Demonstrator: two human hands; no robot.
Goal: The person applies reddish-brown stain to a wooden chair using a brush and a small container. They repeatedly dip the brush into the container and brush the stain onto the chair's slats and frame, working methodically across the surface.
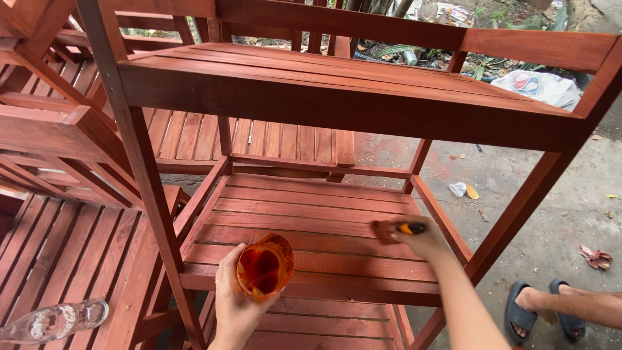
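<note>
My left hand (234,299) holds a clear plastic cup (264,266) of dark red-brown stain, just in front of the lower shelf's front rail. Reaching over that slatted lower shelf (304,214) of a red-brown wooden rack, my right hand (424,238) grips a small brush with a yellow and black handle (411,228). Its bristles (383,231) rest on a slat near the shelf's right side. The rack's top shelf (337,81) spans above both hands.
More stained slatted wooden frames (58,129) stand and lie at the left. A clear glass bottle (55,320) lies on slats at bottom left. A person's feet in dark sandals (538,308) rest on the concrete floor at right. Litter and a white bag (541,85) lie behind.
</note>
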